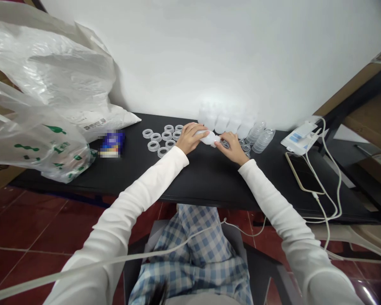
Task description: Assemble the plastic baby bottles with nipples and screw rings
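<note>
My left hand (190, 136) is wrapped round a small white plastic bottle (210, 137) lying on its side on the black table (206, 173). My right hand (232, 146) pinches at the bottle's mouth, where a small clear piece shows between its fingers. Several clear plastic rings (161, 137) lie flat just left of my left hand. A row of white bottles (225, 120) stands against the wall behind both hands. Stacks of clear caps (259, 136) lie to the right of my right hand.
Large plastic bags (51, 106) fill the table's left end, with a small blue packet (112, 143) beside them. A phone (303, 173) on a white cable and a white box (300, 137) lie at the right. A white wall rises behind the table.
</note>
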Action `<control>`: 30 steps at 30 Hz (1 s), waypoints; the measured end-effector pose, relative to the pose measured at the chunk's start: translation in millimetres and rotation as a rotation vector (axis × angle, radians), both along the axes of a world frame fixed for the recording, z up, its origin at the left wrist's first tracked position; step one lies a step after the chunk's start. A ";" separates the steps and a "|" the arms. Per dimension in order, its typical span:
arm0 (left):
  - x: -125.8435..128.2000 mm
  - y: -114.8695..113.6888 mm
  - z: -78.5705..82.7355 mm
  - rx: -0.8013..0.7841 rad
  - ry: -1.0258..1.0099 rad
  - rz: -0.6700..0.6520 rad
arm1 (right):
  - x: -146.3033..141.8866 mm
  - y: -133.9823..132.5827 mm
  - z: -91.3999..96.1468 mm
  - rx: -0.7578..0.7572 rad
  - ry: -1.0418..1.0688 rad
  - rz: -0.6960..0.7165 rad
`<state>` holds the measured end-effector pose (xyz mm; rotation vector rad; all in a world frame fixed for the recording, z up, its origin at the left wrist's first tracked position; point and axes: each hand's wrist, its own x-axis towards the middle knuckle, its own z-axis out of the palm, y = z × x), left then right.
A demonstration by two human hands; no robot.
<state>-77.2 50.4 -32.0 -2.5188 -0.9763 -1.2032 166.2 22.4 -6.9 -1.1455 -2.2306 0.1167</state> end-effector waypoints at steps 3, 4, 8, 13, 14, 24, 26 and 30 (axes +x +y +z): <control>1.4 1.4 -3.6 0.044 -0.015 0.030 | -3.9 -2.3 3.5 -0.069 0.054 0.011; 2.5 1.6 -4.7 0.052 -0.017 0.037 | -4.1 -2.9 5.0 -0.087 0.067 0.012; 7.1 1.1 -7.3 0.069 -0.028 0.074 | -2.1 -4.8 9.9 -0.144 0.086 0.020; 6.9 -3.2 -1.6 0.040 -0.026 0.148 | 6.2 -4.8 16.9 -0.048 0.031 -0.085; 6.5 -4.9 0.7 0.025 -0.026 0.171 | 10.1 -4.0 19.5 0.035 0.031 -0.176; 17.5 -15.5 9.2 -0.202 -0.117 0.322 | 54.4 13.8 19.3 0.203 0.050 -1.033; 18.8 -14.5 7.6 -0.218 -0.119 0.326 | 55.8 14.6 17.2 0.196 0.052 -1.031; 18.3 -12.7 4.6 -0.234 -0.113 0.339 | 54.1 11.4 23.3 0.295 0.162 -0.967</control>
